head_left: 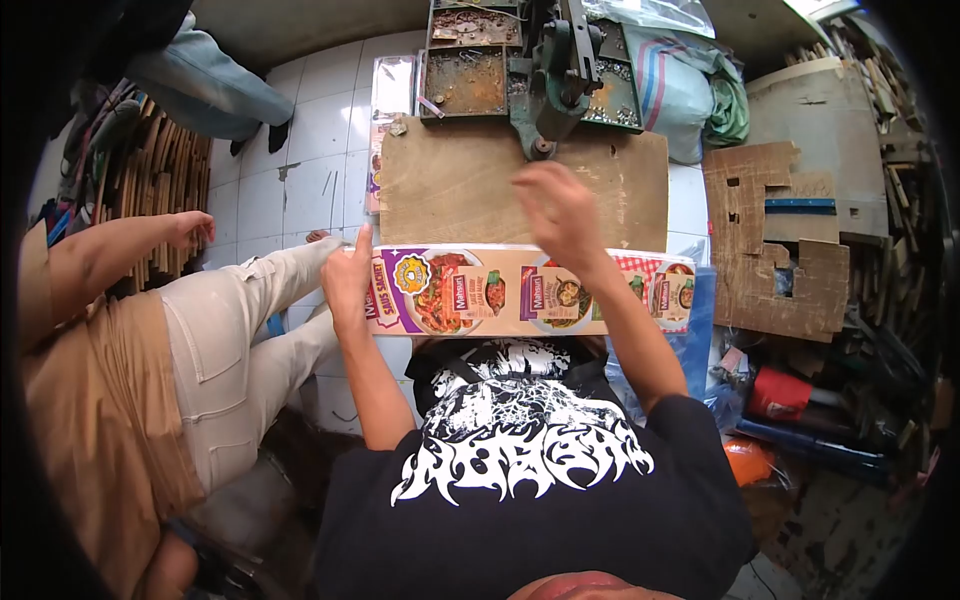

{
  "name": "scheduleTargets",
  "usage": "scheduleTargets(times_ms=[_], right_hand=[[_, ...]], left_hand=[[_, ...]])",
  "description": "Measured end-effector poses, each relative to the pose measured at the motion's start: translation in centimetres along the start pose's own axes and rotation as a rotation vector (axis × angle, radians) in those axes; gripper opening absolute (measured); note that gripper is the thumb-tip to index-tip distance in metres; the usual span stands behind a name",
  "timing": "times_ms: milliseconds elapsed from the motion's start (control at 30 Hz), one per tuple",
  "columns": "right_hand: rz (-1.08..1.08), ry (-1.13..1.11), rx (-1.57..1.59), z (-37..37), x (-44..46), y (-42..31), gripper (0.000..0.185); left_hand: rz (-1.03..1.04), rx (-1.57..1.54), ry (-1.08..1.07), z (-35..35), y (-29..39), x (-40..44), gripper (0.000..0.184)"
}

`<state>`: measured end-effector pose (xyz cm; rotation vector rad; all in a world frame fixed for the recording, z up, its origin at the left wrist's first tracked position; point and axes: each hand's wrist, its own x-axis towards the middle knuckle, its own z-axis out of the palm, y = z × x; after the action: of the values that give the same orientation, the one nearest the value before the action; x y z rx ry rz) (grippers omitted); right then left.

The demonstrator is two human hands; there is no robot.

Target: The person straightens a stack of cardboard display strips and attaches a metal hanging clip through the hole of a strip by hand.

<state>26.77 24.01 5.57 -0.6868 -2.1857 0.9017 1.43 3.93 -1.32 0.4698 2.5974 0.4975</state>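
My left hand grips the left end of a long printed food banner, its thumb upright along the edge. The banner shows sauce sachets and dishes and lies across my lap at the near edge of a wooden board. Above the board, my right hand is smeared by motion, its fingers bent near the lower end of a green hand press. Whether anything small is between those fingers cannot be made out.
Metal trays with small metal parts flank the press. A striped sack stands at the back right, beside cut cardboard. Wood strips are stacked at left. Another person in beige trousers is close on my left.
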Motion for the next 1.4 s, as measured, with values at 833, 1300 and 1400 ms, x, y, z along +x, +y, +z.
scheduleTargets(times_ms=[833,1300,1400], right_hand=[[0.209,-0.013,-0.513,11.6,17.0,4.6,0.031],[0.232,0.222,0.186,-1.0,-6.2,-0.1,0.015],[0.375,0.449,0.160,-4.4,-9.6,1.7,0.019]], left_hand=[[-0.019,-0.029,-0.041,0.2,-0.4,0.2,0.083],[0.048,-0.193,0.205,-0.5,0.9,-1.9,0.064],[0.332,-0.453,0.426,0.3,-0.7,-1.8,0.040]])
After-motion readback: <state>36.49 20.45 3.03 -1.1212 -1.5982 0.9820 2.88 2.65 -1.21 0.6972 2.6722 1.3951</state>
